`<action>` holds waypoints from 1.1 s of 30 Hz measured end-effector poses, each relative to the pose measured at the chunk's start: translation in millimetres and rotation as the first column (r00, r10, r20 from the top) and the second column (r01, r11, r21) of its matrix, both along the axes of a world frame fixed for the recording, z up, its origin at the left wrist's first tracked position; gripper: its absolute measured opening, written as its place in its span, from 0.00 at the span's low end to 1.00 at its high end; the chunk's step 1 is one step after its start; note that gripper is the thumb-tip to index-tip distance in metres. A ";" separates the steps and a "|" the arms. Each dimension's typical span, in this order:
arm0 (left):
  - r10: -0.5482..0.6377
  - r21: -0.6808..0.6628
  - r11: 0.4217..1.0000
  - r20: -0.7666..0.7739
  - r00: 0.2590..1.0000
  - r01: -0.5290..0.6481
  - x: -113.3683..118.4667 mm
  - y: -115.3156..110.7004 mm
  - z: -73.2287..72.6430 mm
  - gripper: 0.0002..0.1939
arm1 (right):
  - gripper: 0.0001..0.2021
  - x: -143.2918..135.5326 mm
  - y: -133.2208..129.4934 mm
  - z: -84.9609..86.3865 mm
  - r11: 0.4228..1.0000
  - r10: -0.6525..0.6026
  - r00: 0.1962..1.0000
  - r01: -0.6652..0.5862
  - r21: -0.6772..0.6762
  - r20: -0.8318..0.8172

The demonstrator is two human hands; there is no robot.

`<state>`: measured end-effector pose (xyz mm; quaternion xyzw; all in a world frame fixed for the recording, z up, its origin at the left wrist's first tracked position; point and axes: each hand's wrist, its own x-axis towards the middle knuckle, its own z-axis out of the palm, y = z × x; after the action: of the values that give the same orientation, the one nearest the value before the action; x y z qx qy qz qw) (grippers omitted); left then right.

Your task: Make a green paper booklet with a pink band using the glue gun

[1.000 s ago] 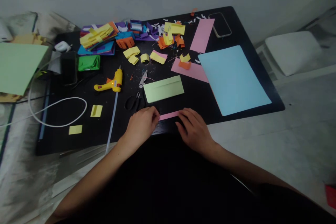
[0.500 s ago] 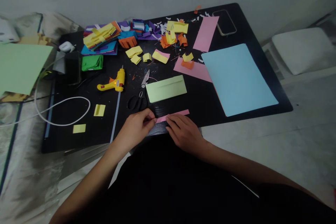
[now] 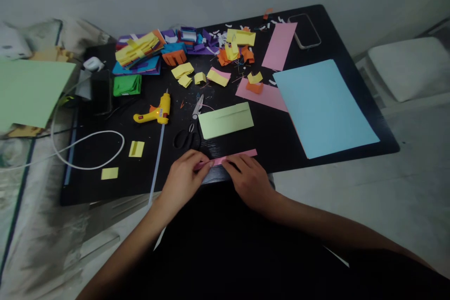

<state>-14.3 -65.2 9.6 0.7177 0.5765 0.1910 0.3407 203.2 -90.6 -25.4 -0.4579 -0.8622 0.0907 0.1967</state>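
Note:
Near the front edge of the black table lies a narrow pink paper strip (image 3: pixel 248 154), slanting slightly up to the right. My left hand (image 3: pixel 185 176) pinches its left end between thumb and fingers. On the strip's middle, the fingers of my right hand (image 3: pixel 249 180) are closed, thumb tucked near the paper; the strip's right end sticks out beyond them. Just behind the strip is a pale green folded paper piece (image 3: pixel 227 121). Black-handled scissors (image 3: pixel 183 139) lie behind my left hand, and a yellow glue gun (image 3: pixel 162 110) with its glue stick (image 3: pixel 157 159) is farther left.
Light blue sheets (image 3: pixel 325 108) lie on the right, near pink paper pieces (image 3: pixel 280 47) and a phone (image 3: pixel 307 31). Folded coloured papers (image 3: pixel 140 49) and scraps crowd the back. A white cable (image 3: pixel 121 150) loops at left, near small yellow pieces (image 3: pixel 136 149).
My left hand has shifted along the strip, and a bit of pink now shows beyond its thumb on the left. My right hand stays on the strip. The view has moved slightly.

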 end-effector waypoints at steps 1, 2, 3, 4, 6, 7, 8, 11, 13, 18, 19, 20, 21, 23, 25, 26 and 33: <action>0.016 0.015 1.000 -0.009 1.000 -0.016 -0.1 -0.9 -2.3 0.08 | 0.15 -0.9 -1.7 0.5 1.000 0.003 1.000 -0.003 -0.003 0.004; 0.028 0.029 0.999 -0.026 0.999 -0.027 -0.2 -1.7 -4.4 0.08 | 0.15 -1.8 -3.1 1.0 1.000 0.007 1.000 -0.007 -0.007 0.011; 0.036 0.043 0.999 -0.049 0.998 -0.034 -0.3 -2.5 -6.0 0.08 | 0.15 -2.6 -4.1 1.6 1.000 0.012 1.000 -0.012 -0.008 0.022; 0.041 0.055 0.998 -0.075 0.996 -0.037 -0.6 -3.1 -7.4 0.08 | 0.16 -3.5 -4.6 2.1 1.000 0.017 0.999 -0.017 -0.007 0.035; 0.045 0.074 0.997 -0.114 0.992 -0.037 -1.4 -4.3 -9.5 0.09 | 0.16 -4.9 -4.8 2.9 1.000 0.028 0.997 -0.027 -0.011 0.069; 0.048 0.082 0.996 -0.123 0.991 -0.039 -2.0 -4.9 -10.4 0.09 | 0.17 -5.5 -4.6 3.2 0.999 0.033 0.996 -0.033 -0.010 0.084; 0.052 0.086 0.995 -0.124 0.991 -0.042 -2.6 -5.4 -11.3 0.09 | 0.18 -6.0 -4.4 3.3 0.999 0.041 0.994 -0.041 -0.009 0.096; 0.072 0.086 0.994 -0.112 0.991 -0.063 -3.8 -7.0 -13.7 0.08 | 0.21 -6.9 -4.2 3.3 0.998 0.059 0.990 -0.059 -0.008 0.130; 0.083 0.085 0.994 -0.109 0.991 -0.074 -3.9 -7.9 -15.0 0.07 | 0.22 -7.1 -4.7 3.3 0.998 0.059 0.988 -0.057 -0.014 0.142; 0.121 0.081 0.990 -0.099 0.988 -0.113 -3.5 -8.4 -17.3 0.07 | 0.22 -7.2 -6.2 2.8 0.998 0.057 0.987 -0.054 -0.030 0.148; 0.122 0.080 0.990 -0.098 0.988 -0.114 -3.6 -8.2 -17.6 0.07 | 0.22 -7.4 -6.1 2.6 0.998 0.055 0.987 -0.052 -0.027 0.152; 0.121 0.082 0.990 -0.100 0.988 -0.113 -3.7 -8.1 -18.1 0.07 | 0.22 -7.7 -5.9 2.5 0.999 0.052 0.986 -0.049 -0.023 0.156; 0.119 0.085 0.990 -0.100 0.988 -0.111 -3.8 -8.0 -18.5 0.07 | 0.22 -8.1 -5.4 2.6 0.999 0.046 0.986 -0.043 -0.020 0.158; 0.115 0.097 0.990 -0.090 0.989 -0.106 -3.9 -8.0 -19.6 0.07 | 0.20 -9.3 -4.0 3.3 0.999 0.030 0.986 -0.027 -0.021 0.163; 0.116 0.115 0.988 -0.075 0.991 -0.107 -3.7 -8.3 -20.9 0.06 | 0.18 -10.6 -2.6 4.3 1.000 0.012 0.986 -0.008 -0.020 0.169; 0.116 0.124 0.986 -0.071 0.991 -0.107 -3.6 -8.5 -21.4 0.06 | 0.17 -11.1 -2.2 4.8 1.000 0.004 0.985 -0.002 -0.014 0.172; 0.090 0.158 0.985 -0.082 0.993 -0.076 -5.1 -7.9 -23.2 0.07 | 0.14 -13.2 3.5 8.9 1.000 -0.003 0.985 0.001 0.009 0.171</action>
<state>-19.3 -73.1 -13.6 0.7249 0.6040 0.2171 0.2501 190.0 -87.2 -16.5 -0.4640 -0.8758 0.0472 0.1240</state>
